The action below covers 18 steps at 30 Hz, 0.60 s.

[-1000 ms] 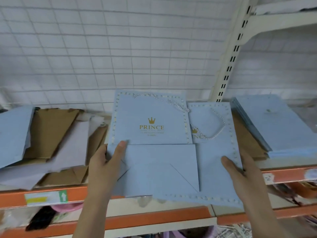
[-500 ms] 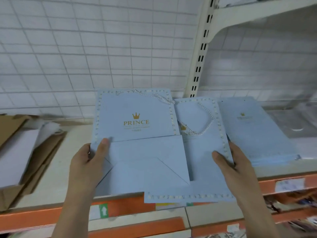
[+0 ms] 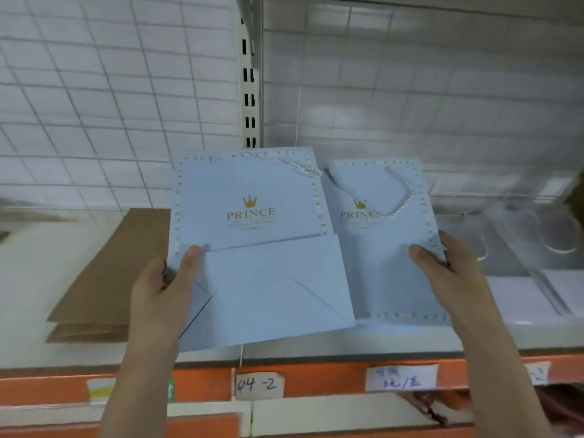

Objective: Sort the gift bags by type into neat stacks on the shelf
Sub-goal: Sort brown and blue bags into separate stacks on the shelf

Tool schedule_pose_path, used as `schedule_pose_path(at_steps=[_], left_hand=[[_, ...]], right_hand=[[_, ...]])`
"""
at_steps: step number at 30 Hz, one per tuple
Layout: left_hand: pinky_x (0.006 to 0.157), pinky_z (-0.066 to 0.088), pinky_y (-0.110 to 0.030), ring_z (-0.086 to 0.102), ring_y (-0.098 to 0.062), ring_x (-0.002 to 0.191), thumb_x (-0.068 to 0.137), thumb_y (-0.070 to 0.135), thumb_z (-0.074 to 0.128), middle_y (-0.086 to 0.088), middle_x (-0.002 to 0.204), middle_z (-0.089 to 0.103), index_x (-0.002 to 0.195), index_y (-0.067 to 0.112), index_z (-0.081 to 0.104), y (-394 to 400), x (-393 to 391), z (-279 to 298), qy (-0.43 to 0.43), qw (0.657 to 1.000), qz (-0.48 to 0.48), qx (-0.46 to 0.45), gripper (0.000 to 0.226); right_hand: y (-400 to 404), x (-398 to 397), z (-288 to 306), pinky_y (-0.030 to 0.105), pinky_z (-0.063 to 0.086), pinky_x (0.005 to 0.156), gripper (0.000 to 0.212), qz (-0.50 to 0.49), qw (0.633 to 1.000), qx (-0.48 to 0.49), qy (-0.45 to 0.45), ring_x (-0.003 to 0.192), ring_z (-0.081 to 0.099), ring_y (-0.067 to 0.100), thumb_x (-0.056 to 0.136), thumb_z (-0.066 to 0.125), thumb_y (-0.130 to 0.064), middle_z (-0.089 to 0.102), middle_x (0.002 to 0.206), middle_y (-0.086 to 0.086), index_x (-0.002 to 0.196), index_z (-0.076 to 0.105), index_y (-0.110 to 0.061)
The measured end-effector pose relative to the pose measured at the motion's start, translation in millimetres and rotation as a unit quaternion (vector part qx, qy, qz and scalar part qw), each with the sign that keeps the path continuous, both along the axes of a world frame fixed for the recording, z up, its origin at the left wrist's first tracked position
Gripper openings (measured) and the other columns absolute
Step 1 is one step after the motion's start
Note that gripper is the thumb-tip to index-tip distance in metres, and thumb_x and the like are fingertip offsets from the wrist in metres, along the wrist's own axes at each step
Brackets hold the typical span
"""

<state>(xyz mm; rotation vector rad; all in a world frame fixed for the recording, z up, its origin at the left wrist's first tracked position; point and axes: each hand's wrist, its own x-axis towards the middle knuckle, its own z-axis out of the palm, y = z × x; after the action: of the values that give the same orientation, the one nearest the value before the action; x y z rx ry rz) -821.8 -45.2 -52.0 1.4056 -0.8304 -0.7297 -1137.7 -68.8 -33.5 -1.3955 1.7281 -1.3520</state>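
I hold two flat light-blue gift bags with a gold crown and "PRINCE" print above the shelf. My left hand (image 3: 164, 286) grips the left blue bag (image 3: 252, 248) at its lower left edge, thumb on top; its folded base flap faces me. My right hand (image 3: 448, 273) grips the right blue bag (image 3: 385, 263) at its right edge. The left bag overlaps the right one. Twisted white cord handles lie across both tops.
Flat brown paper bags (image 3: 117, 270) lie on the shelf (image 3: 38, 279) to the left. Clear plastic bags with white handles (image 3: 543, 241) sit at the right. A slotted upright post (image 3: 249, 74) and wire grid back the shelf. The orange front rail (image 3: 316, 380) carries paper labels.
My view and both hands have shifted right along the shelf with the two blue bags. The stack of blue bags seen at the right earlier is out of sight; clear plastic bags show there.
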Motion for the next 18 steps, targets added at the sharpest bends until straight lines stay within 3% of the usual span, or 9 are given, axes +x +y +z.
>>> schedule_pose_path(at_steps=[3,6,7,9,11,14,16,18], left_hand=[[0.048,0.026,-0.026,0.031,-0.015,0.052,0.087,0.034,0.059,0.002,0.059,0.031,0.060,0.015,0.036,2,-17,2,-0.002,1.000,0.024,-0.001,0.040],[0.051,0.036,-0.026,0.046,-0.016,0.057,0.086,0.035,0.059,0.000,0.066,0.046,0.067,0.012,0.047,3,-26,3,-0.002,0.999,0.039,0.000,0.033],[0.051,0.039,-0.026,0.049,-0.016,0.059,0.087,0.035,0.059,-0.001,0.069,0.051,0.070,0.011,0.050,3,-28,5,-0.002,0.999,0.041,0.001,0.030],[0.054,0.043,-0.027,0.055,-0.019,0.065,0.086,0.036,0.060,-0.006,0.077,0.058,0.081,0.003,0.056,4,-31,6,-0.007,0.999,0.039,0.005,0.033],[0.059,0.045,-0.031,0.056,-0.023,0.071,0.085,0.038,0.060,-0.011,0.082,0.058,0.090,-0.003,0.057,4,-33,4,-0.014,0.999,0.039,0.009,0.042],[0.063,0.039,-0.033,0.046,-0.020,0.069,0.084,0.040,0.061,-0.009,0.075,0.048,0.082,0.002,0.054,1,-39,4,-0.031,0.999,0.036,0.018,0.039],[0.060,0.037,-0.032,0.042,-0.019,0.063,0.083,0.042,0.061,-0.007,0.069,0.044,0.079,0.005,0.051,-3,-49,5,-0.037,0.999,0.016,0.025,0.038],[0.061,0.045,-0.038,0.050,-0.022,0.064,0.083,0.043,0.061,-0.012,0.073,0.053,0.083,0.000,0.053,-11,-61,6,-0.041,0.998,-0.012,0.035,0.044]], right_hand=[[-30,-20,-5,0.024,0.036,0.056,0.016,-0.007,0.999,0.026,0.044,0.063,0.054,0.007,0.088,0.057,-0.023,0.060,0.069,-0.010,0.100,0.061,-0.015],[-50,-21,-15,0.025,0.035,0.054,0.018,-0.014,0.994,0.066,0.084,0.057,0.053,0.020,0.086,0.058,-0.027,0.055,0.049,-0.011,0.091,0.059,-0.010],[-52,-18,-17,0.026,0.037,0.059,0.022,-0.020,0.992,0.074,0.100,0.065,0.056,0.026,0.087,0.058,-0.030,0.058,0.054,-0.011,0.094,0.057,-0.009],[-52,-11,-16,0.029,0.036,0.070,0.040,-0.046,0.979,0.103,0.169,0.091,0.058,0.032,0.089,0.054,-0.036,0.065,0.085,0.008,0.109,0.053,-0.002],[-52,-9,-17,0.034,0.038,0.081,0.053,-0.063,0.960,0.113,0.248,0.104,0.055,0.036,0.089,0.052,-0.041,0.060,0.105,0.022,0.114,0.050,0.006],[-55,-12,-19,0.041,0.034,0.095,0.058,-0.057,0.942,0.108,0.313,0.110,0.048,0.039,0.089,0.053,-0.043,0.051,0.115,0.027,0.113,0.048,0.009],[-55,-15,-20,0.042,0.034,0.095,0.058,-0.055,0.943,0.102,0.312,0.111,0.047,0.040,0.088,0.055,-0.043,0.049,0.117,0.026,0.114,0.045,0.008],[-51,-19,-21,0.043,0.035,0.093,0.052,-0.057,0.953,0.077,0.288,0.111,0.048,0.041,0.090,0.054,-0.035,0.049,0.120,0.027,0.117,0.044,0.008]])
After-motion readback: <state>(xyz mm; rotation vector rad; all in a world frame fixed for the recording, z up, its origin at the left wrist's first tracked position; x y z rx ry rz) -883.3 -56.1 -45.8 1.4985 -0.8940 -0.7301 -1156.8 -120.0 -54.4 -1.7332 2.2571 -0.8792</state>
